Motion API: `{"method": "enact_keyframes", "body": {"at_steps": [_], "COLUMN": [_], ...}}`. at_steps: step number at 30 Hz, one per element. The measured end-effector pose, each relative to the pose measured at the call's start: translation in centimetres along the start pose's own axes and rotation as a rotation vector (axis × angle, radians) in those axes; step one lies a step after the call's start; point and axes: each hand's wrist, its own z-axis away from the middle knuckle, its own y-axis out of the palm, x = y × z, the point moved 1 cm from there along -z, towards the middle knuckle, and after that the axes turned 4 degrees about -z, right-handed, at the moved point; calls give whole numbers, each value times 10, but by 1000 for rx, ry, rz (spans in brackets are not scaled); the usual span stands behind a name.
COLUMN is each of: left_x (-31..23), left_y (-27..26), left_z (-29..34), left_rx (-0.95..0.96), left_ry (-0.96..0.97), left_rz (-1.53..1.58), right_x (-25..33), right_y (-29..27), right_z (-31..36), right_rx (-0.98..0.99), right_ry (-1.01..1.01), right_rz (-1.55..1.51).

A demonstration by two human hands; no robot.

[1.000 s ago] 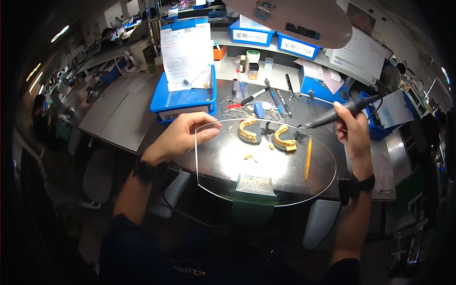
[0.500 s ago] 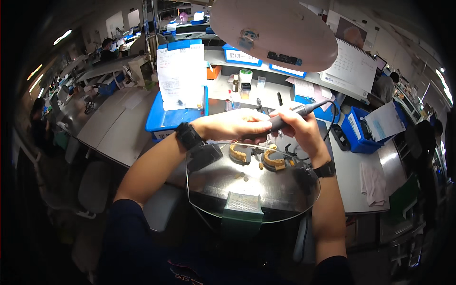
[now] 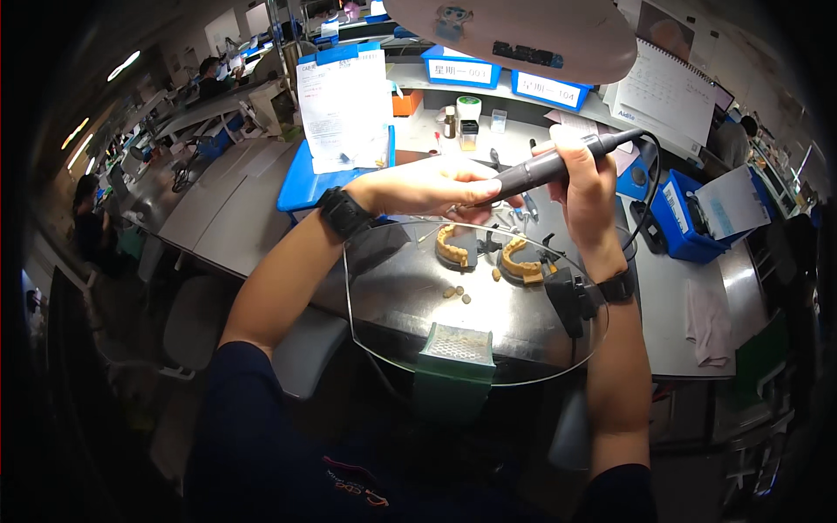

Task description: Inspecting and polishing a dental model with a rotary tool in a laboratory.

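Metal bench (image 3: 392,301), bright under the lamp from where I stand; blue bin (image 3: 301,179) toward the far left side, paper sheet (image 3: 342,109) upright at it. Dark handpiece (image 3: 527,174) held aslant above the bench, cord trailing from its upper end. Right hand (image 3: 589,205) wrapped round its body. Left hand (image 3: 423,186) pinching the lower end, thumb against it; fingertips partly hidden. Beneath, beyond the clear shield's rim: two yellowish dental models (image 3: 523,268), side by side, apart. Small loose pieces (image 3: 466,299) nearer the wearer, clustered on the metal.
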Motion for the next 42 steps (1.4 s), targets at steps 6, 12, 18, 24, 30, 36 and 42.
{"method": "enact_keyframes", "body": {"at_steps": [6, 12, 18, 24, 30, 36, 42], "left_x": [5, 4, 31, 46, 57, 72, 73], "left_y": [21, 16, 16, 32, 28, 26, 26], "left_z": [-13, 4, 30, 48, 64, 61, 58], "left_rx": [-416, -473, -418, -653, -717, -721, -714], "left_ry": [-31, -89, -70, -144, -90, -145, -155], "left_rz": [-445, -561, -299, -562, -715, -857, -892], "right_x": [-5, -14, 18, 56, 40, 25, 29], "right_y": [15, 11, -26, -78, -81, -77, -75], "right_z": [6, 4, -16, -1, 55, 92, 96], "right_rx": [-236, -346, -622, -208, 232, 454, 340], "right_ry": [-123, -16, -99, 386, 937, 726, 777], "right_rz": [114, 48, -127, 53, 736, 961, 1055]}}
